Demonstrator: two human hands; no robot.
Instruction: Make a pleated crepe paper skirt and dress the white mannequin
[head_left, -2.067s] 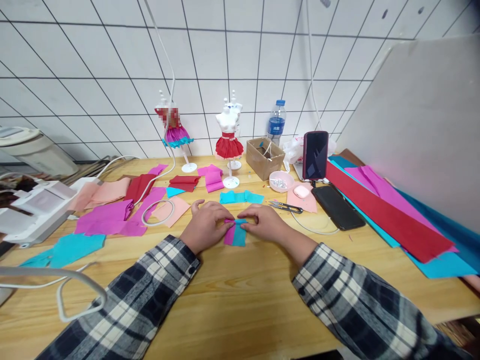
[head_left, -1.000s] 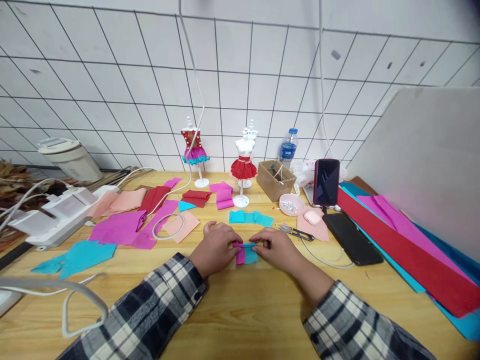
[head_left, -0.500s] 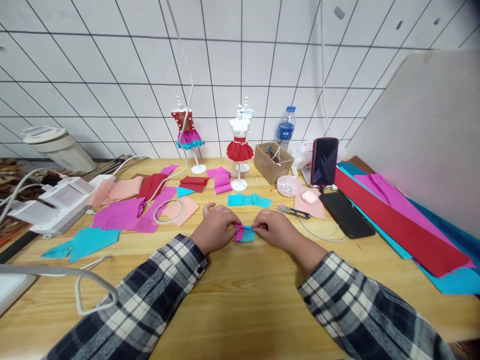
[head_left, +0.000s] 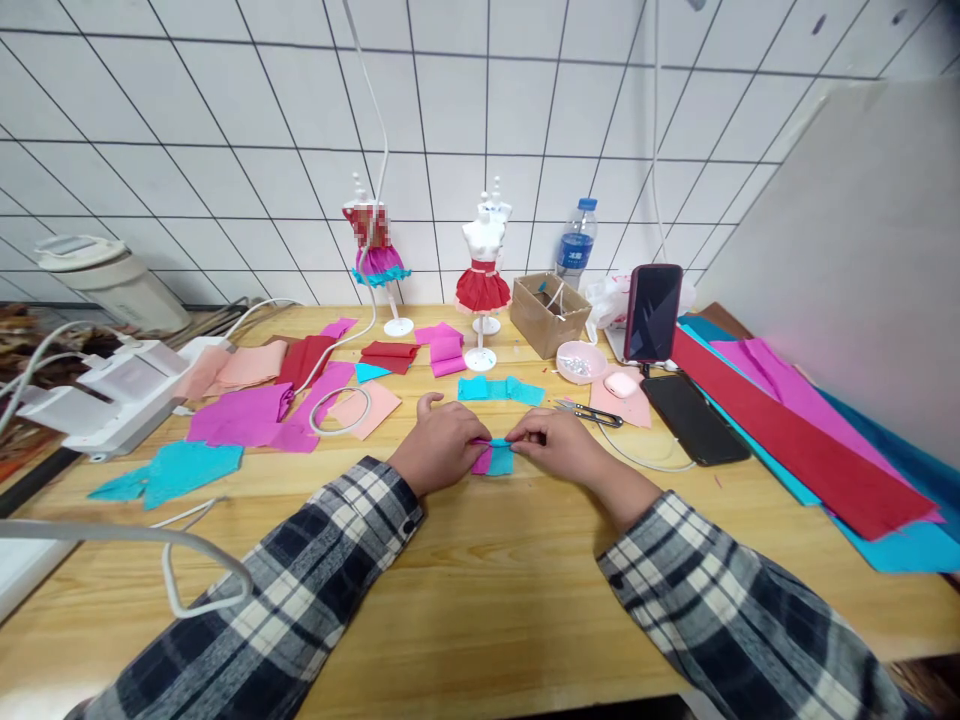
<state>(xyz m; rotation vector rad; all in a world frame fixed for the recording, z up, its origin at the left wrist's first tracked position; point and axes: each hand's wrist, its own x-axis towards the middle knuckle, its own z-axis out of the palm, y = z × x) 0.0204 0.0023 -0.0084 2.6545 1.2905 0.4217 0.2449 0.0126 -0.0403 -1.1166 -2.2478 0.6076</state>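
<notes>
L hand (head_left: pixel 444 446) pinching magenta/blue pc (head_left: pixel 499 460), L end | R hand (head_left: pixel 559 445) pinching same, R end | blue strip (head_left: pixel 501 390) beyond

Bright light casts soft shadows on the table (head_left: pixel 480 590) — wall tiles (head_left: pixel 523 102) stretch sideways, top-right corner dark.

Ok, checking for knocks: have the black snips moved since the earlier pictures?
No; the black snips still lie just nearer the wearer than the pink bowl.
</notes>
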